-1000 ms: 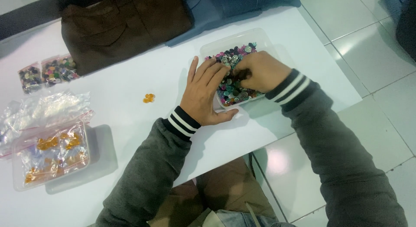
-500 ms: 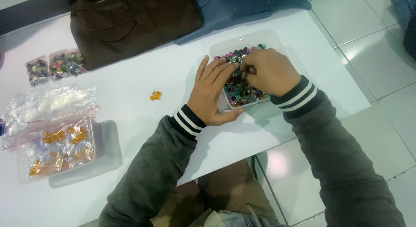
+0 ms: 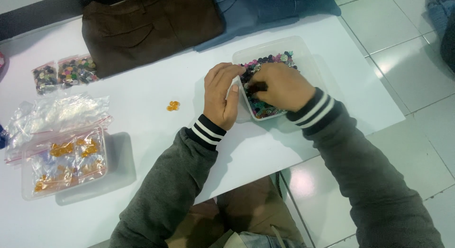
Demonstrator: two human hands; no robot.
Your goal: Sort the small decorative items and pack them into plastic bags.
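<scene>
A clear plastic tub (image 3: 303,54) full of mixed coloured buttons (image 3: 272,59) stands on the white table (image 3: 156,129). My left hand (image 3: 222,94) rests at the tub's left wall, fingertips reaching over the rim. My right hand (image 3: 279,86) lies inside the tub with its fingers curled down into the buttons; whether it pinches one is hidden. A small orange button pair (image 3: 173,105) lies loose on the table left of my left hand.
A clear box (image 3: 64,162) holds small bags of orange buttons, with empty zip bags (image 3: 52,113) piled behind it. Two bags of mixed buttons (image 3: 66,72) lie at the back left. Brown trousers (image 3: 147,25) and blue jeans (image 3: 265,9) lie folded at the table's far edge.
My left hand has drawn back from over the buttons to the tub's left wall. My right hand keeps digging in the same spot.
</scene>
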